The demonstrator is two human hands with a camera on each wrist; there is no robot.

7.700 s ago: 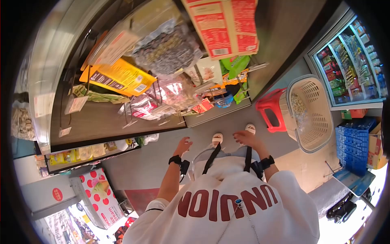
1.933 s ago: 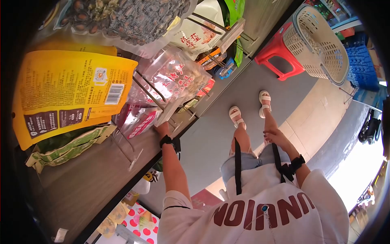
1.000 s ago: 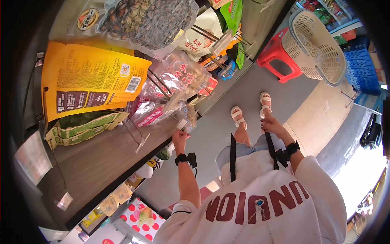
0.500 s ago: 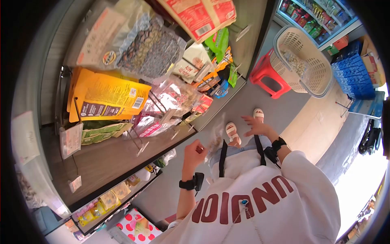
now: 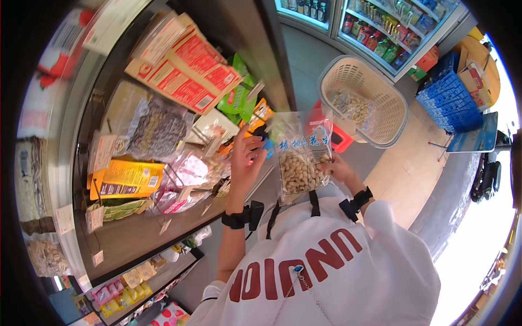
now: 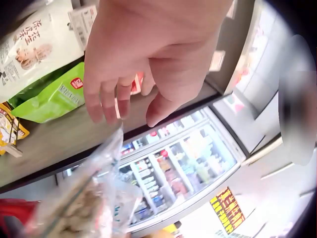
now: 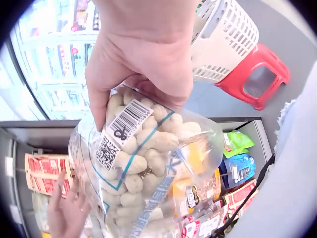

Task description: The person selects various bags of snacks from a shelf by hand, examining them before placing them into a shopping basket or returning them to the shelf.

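Observation:
A clear plastic bag of shelled-on peanuts (image 5: 298,173), printed with blue characters, is held up in front of the body. My right hand (image 5: 341,168) grips its side; in the right wrist view the thumb and fingers of the right hand (image 7: 141,64) close on the bag's end beside a barcode label (image 7: 130,118). My left hand (image 5: 247,160) is raised left of the bag, fingers loosely bent and holding nothing. In the left wrist view the bag's top corner (image 6: 118,139) lies just below the fingertips of the left hand (image 6: 148,59).
Packaged snacks hang on hooks at the left, among them a yellow pouch (image 5: 128,179) and a red-and-tan package (image 5: 187,68). A beige basket (image 5: 394,108) containing another bag of peanuts (image 5: 350,106) sits on a red stool (image 5: 340,138). Lit drink fridges (image 5: 380,32) stand behind.
The left hand has brought the peanut bag away from the rack and let go of it. The right hand, earlier beside the legs, now grips it. The view has turned toward the fridges.

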